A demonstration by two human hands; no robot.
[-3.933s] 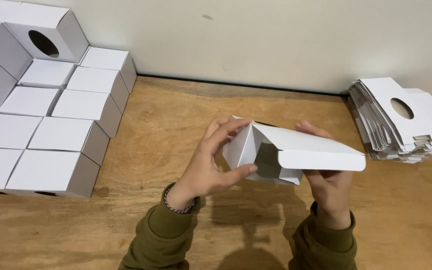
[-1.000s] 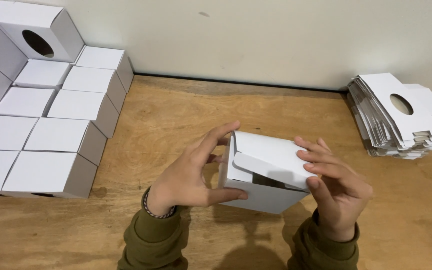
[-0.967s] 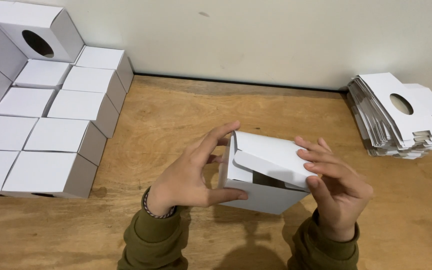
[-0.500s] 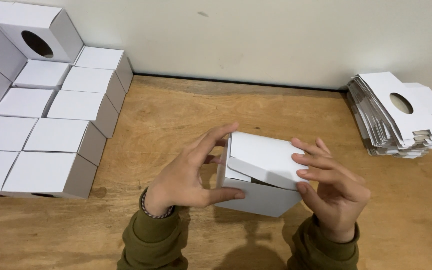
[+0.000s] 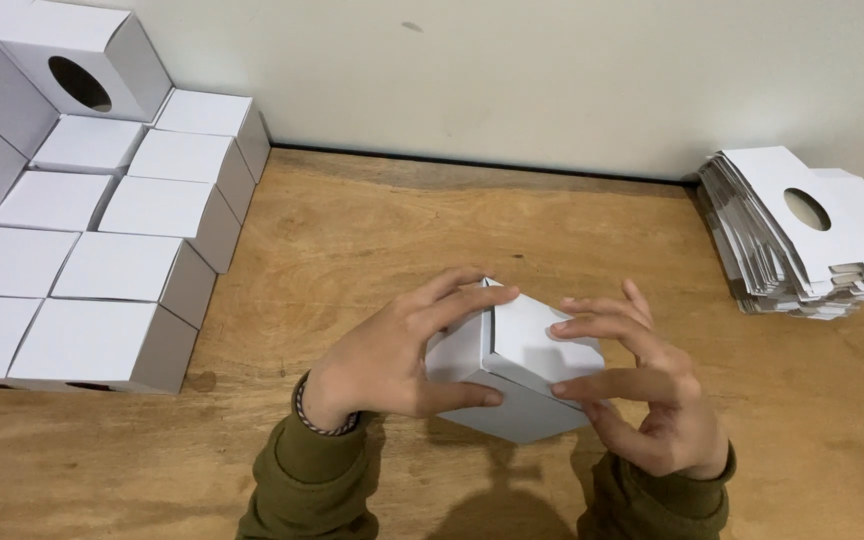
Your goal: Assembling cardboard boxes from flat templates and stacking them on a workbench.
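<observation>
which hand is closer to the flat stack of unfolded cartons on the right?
Right. The right hand grips the white box on the side facing the flat carton stack, apart from it. The left hand holds the box's far side, farther away.

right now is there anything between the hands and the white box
Nothing visible. The left hand and the right hand both grip the white box directly, fingers on its faces. The folded boxes sit off to the left and the flat stack to the right, both apart from it.
</observation>
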